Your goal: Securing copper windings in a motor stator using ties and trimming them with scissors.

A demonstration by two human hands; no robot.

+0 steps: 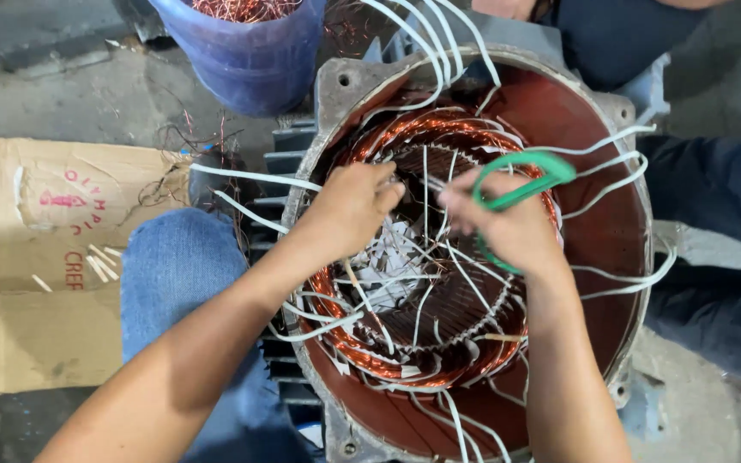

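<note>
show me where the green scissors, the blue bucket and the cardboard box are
green scissors (pixel 532 165), head view, on the upper handle loop
blue bucket (pixel 250 60), head view, on its side wall
cardboard box (pixel 10 283), head view, on its flat top

A grey concrete floor (pixel 70 103) carries everything. A large round motor housing (pixel 611 249) with red inside walls stands on it, open end up. At its upper left a blue plastic bucket (pixel 250 56) of copper wire scraps sits just beside the housing. To the left lies a flattened cardboard sheet (pixel 19 283), with a few short white strips (pixel 100 261) on it, near a blue-jeaned knee
</note>
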